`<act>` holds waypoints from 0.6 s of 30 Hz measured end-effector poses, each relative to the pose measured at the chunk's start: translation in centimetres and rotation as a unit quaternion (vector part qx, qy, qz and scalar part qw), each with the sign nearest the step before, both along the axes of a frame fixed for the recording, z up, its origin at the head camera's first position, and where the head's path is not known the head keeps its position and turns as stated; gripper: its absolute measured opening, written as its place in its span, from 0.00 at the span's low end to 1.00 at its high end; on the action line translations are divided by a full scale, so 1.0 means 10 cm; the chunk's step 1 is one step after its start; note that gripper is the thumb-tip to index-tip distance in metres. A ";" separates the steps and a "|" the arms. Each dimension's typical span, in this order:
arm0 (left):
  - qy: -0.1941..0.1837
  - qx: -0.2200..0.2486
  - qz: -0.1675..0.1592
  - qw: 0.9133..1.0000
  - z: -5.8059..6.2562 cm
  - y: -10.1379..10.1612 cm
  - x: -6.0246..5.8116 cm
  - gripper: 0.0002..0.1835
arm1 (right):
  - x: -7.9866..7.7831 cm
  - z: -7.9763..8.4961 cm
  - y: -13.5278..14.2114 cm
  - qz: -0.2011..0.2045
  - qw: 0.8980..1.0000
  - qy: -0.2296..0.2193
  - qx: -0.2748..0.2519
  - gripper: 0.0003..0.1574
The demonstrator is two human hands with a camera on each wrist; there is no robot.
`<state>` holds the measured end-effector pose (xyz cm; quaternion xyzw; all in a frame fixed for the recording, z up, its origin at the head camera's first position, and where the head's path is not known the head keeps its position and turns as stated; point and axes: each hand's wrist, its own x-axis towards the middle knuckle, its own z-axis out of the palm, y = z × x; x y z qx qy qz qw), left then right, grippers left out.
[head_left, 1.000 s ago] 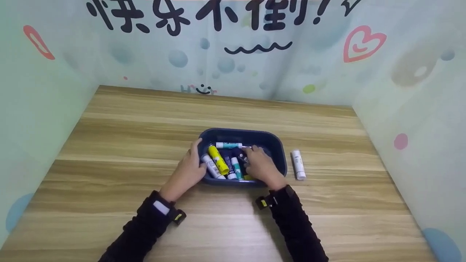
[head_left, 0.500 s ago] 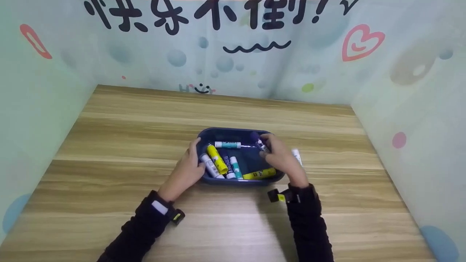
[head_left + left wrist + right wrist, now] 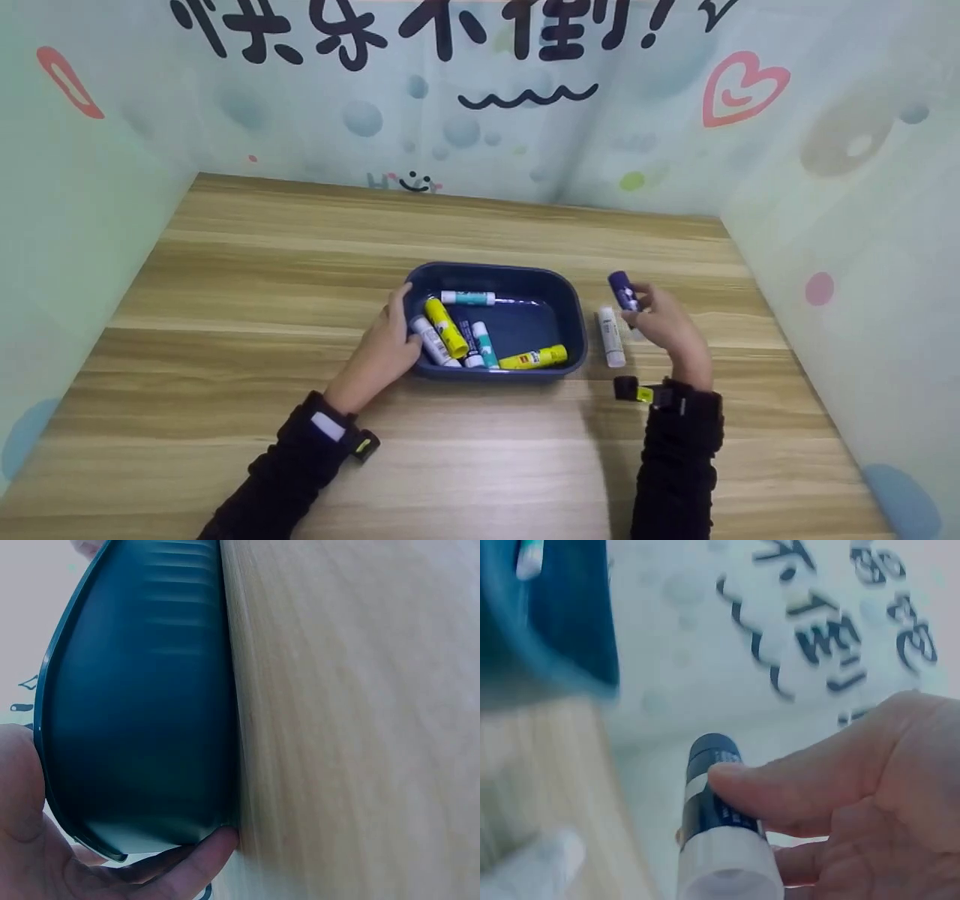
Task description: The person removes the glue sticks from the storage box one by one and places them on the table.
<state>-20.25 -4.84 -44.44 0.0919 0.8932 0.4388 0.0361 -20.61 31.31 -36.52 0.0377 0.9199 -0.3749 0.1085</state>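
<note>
My left hand (image 3: 379,337) grips the left end of a dark blue plastic bin (image 3: 571,330), thumb at the rim and fingers around the outer wall, as the left wrist view (image 3: 142,727) also shows. With thumb and fingers, my right hand (image 3: 670,322) pinches a dark purple glue stick (image 3: 621,289) with a white base (image 3: 731,862), raised to the right of the bin. Under it on the table lies a white glue stick (image 3: 611,337). Inside the bin are a yellow glue stick (image 3: 445,328), another yellow one (image 3: 534,358), and several white, teal and dark ones.
The bin stands on a wood-grain table (image 3: 262,285). A printed cloth wall (image 3: 300,127) closes off the back, with a side wall (image 3: 862,247) on the right and another (image 3: 82,202) on the left.
My right hand has taken the purple glue stick out of the bin and carried it right, past the rim to above the white glue stick. The left hand has kept its grip on the bin.
</note>
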 end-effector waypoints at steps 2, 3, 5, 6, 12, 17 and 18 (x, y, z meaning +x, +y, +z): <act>0.000 -0.003 0.001 1.000 -0.01 0.00 0.00 0.39 | 0.00 -0.06 0.11 -0.008 1.000 -0.020 -0.016 0.37; -0.001 -0.005 0.002 1.000 -0.01 0.00 0.00 0.39 | -0.01 -0.09 0.16 -0.012 0.999 -0.031 -0.026 0.37; -0.003 -0.008 0.004 1.000 -0.01 0.00 0.00 0.39 | -0.03 -0.15 0.25 -0.016 0.998 -0.052 -0.044 0.38; -0.004 -0.010 0.005 1.000 -0.01 0.00 0.00 0.39 | -0.03 -0.18 0.28 -0.019 0.997 -0.063 -0.050 0.39; -0.007 -0.009 0.002 1.000 0.01 0.01 -0.01 0.40 | -0.12 -0.39 0.41 -0.032 0.992 -0.110 -0.043 0.39; -0.009 -0.010 0.002 1.000 0.02 0.02 -0.01 0.40 | -0.16 -0.51 0.45 -0.034 0.993 -0.110 -0.024 0.37; -0.008 -0.009 0.001 1.000 0.02 0.02 -0.01 0.40 | -0.16 -0.52 0.45 -0.036 0.994 -0.106 -0.021 0.37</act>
